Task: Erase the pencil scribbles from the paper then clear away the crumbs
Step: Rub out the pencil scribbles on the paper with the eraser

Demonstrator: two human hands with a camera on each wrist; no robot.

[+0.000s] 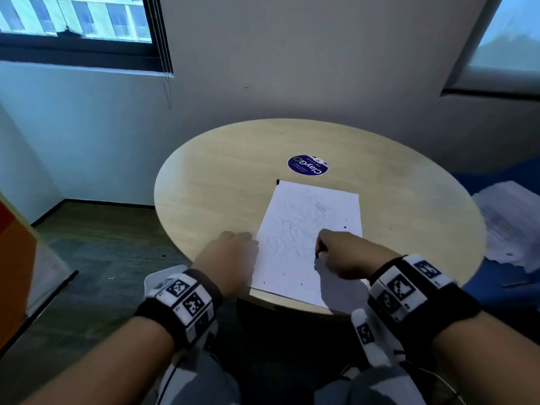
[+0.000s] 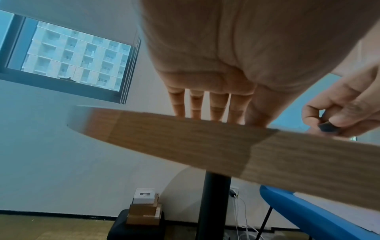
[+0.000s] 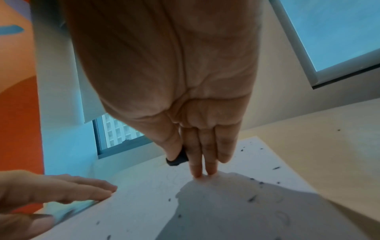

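A white sheet of paper (image 1: 304,238) with faint pencil scribbles lies on the round wooden table (image 1: 222,176). Dark eraser crumbs (image 3: 252,198) are scattered over the sheet. My right hand (image 1: 336,252) is over the paper's near middle and pinches a small black eraser (image 3: 177,160) between thumb and forefinger, its other fingertips (image 3: 203,172) touching the sheet. In the left wrist view the eraser (image 2: 328,126) sits just above the table. My left hand (image 1: 233,252) lies flat with straight fingers on the table and the paper's left edge (image 3: 98,200).
A round purple sticker (image 1: 307,165) is on the table beyond the paper. A small dark bit (image 1: 277,181) lies at the sheet's far left corner. A blue seat with crumpled white sheets (image 1: 508,229) stands to the right. Boxes (image 2: 145,209) sit by the table's black leg (image 2: 213,206).
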